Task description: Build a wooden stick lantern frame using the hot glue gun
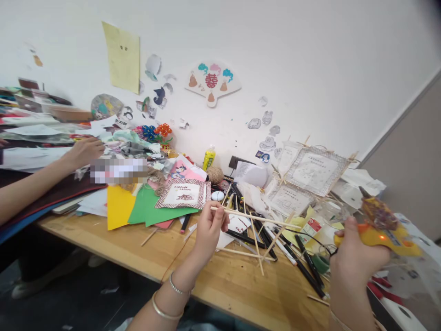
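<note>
My left hand (207, 232) pinches the left end of a thin wooden stick (263, 219) above the table's front part. More thin sticks (255, 239) cross below and beside it; whether they are all joined to the held one I cannot tell. At the right, my right hand (356, 259) is wrapped round a yellow glue gun (396, 239) with a small orange light lit on its side. Its nozzle end, covered with brownish wrapping, points up and away, apart from the sticks.
Black markers (310, 262) lie beyond the sticks on the wooden table (237, 294). Stick-framed paper panels (317, 170) lean at the back right. Green paper (165, 215), a twine ball (215, 175) and a yellow bottle (208, 158) stand mid-table. Another person's hand (86, 151) is at the left.
</note>
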A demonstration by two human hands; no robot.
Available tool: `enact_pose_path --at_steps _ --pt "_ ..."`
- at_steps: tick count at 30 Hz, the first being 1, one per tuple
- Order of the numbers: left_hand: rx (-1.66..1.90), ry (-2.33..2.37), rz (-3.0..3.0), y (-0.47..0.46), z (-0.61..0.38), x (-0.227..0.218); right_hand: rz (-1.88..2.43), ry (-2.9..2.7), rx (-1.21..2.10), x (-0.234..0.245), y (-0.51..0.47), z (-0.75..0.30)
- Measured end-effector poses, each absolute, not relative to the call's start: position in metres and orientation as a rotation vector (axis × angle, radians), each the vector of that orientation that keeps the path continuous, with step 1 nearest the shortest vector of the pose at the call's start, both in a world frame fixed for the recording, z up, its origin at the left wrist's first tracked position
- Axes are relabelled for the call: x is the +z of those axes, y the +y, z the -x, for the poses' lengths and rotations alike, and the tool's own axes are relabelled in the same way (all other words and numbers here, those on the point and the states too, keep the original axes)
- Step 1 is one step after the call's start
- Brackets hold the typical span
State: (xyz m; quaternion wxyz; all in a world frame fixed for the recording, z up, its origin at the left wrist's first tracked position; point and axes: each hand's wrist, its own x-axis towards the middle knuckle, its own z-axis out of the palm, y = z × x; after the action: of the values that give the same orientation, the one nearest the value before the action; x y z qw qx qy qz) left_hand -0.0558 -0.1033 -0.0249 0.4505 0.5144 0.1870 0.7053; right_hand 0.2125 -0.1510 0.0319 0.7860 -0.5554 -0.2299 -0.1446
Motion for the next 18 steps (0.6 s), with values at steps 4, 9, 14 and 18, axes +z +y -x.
enact_pose_path --at_steps 4,9,14,18 --pt "1.738 0.493 -1.305 -0.102 0.057 -0.025 1.26 -0.483 -0.31 0.019 -0.15 -0.224" --pt "1.725 0.518 -1.3 -0.103 0.058 -0.023 1.577 -0.572 -0.364 -0.007 -0.146 -0.233" --pt "1.697 0.502 -1.262 -0.103 0.059 -0.019 1.785 -0.728 -0.336 -0.034 -0.139 -0.229" --pt "1.699 0.507 -1.25 -0.102 0.06 -0.018 1.864 -0.92 -0.293 -0.055 -0.136 -0.236"
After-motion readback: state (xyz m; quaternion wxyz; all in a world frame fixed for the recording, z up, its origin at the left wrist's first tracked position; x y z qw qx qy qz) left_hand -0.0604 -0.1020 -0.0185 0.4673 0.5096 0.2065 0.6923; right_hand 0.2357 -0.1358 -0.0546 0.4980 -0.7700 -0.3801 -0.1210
